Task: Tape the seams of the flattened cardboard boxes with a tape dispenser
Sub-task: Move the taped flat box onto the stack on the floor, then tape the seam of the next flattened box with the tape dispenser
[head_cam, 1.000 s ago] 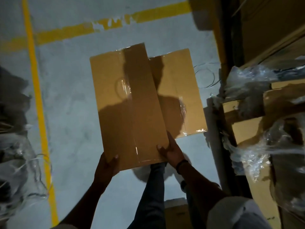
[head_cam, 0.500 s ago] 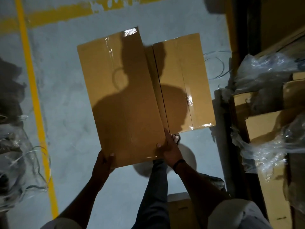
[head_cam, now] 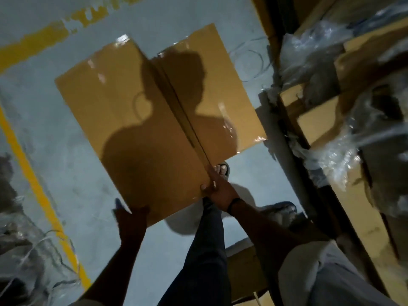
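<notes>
The flat cardboard box (head_cam: 136, 133) has drawn back beside the tape-glossed box (head_cam: 212, 80). The left hand (head_cam: 132, 217) and right hand (head_cam: 218, 191) grip its near edge.

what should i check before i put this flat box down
1. Left hand grips the held box at its near edge: ok.
2. Right hand grips its near right corner: ok.
3. Tape along the held box's seam: cannot tell; shiny patches show, but not the full run.
4. Second box lies flat on the floor: ok.
5. Sandalled foot clear of the drop spot: not ok, it sits right by the held corner.
6. Tape dispenser within reach: cannot tell, none in view.
</notes>
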